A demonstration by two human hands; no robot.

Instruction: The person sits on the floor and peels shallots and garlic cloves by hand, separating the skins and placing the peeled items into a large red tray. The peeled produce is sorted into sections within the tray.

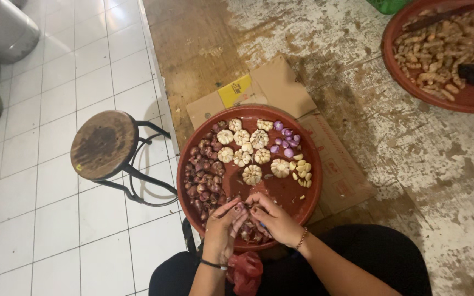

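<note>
A round brown tray lies on flattened cardboard. It holds unpeeled shallots on its left, whole garlic bulbs in the middle, peeled purple shallots at the upper right and peeled garlic cloves on the right. My left hand and my right hand meet over the tray's near edge, fingers closed together on a small shallot. A blue sliver, possibly a small knife, shows under my right hand. A red plastic bag rests on my lap.
A second brown tray full of tan roots sits at the top right, with a dark object on it. A round wooden stool with black metal legs stands on the white tiled floor to the left. The cardboard lies on worn wood.
</note>
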